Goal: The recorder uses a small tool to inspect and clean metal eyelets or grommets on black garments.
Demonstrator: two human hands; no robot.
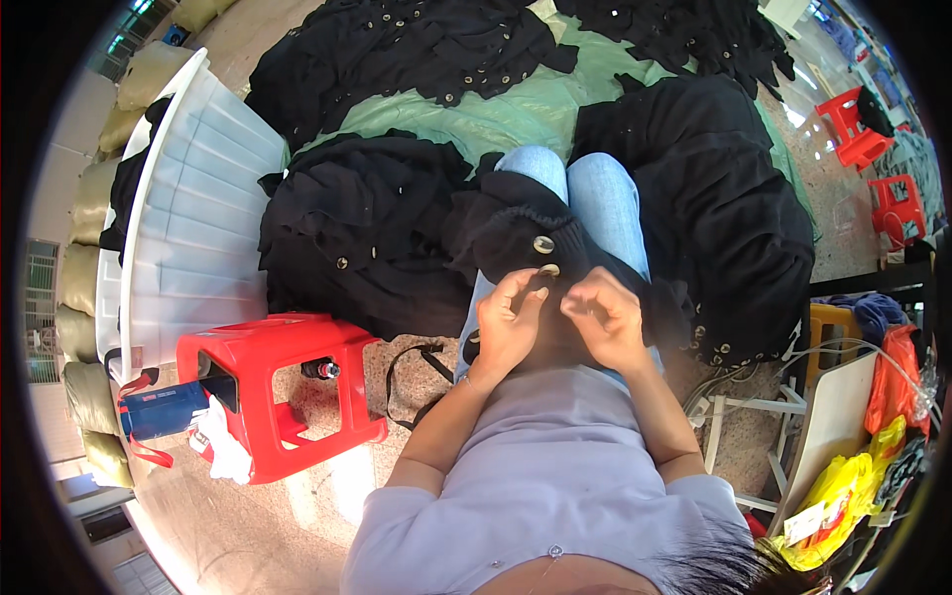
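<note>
Stool (273,342): red, well left of the left hand, beside a white tub (193,213).
Left hand (508,319): forearm rising from the lower edge, palm turned inward, fingers curled, thumb and fingertips pinching a button (548,270) on the garment.
Garment (516,230): black, draped over the lap, under and just above both hands.
Right hand (605,315): just right of the left, fingers bent and pressed together, pinching the garment's edge.
</note>
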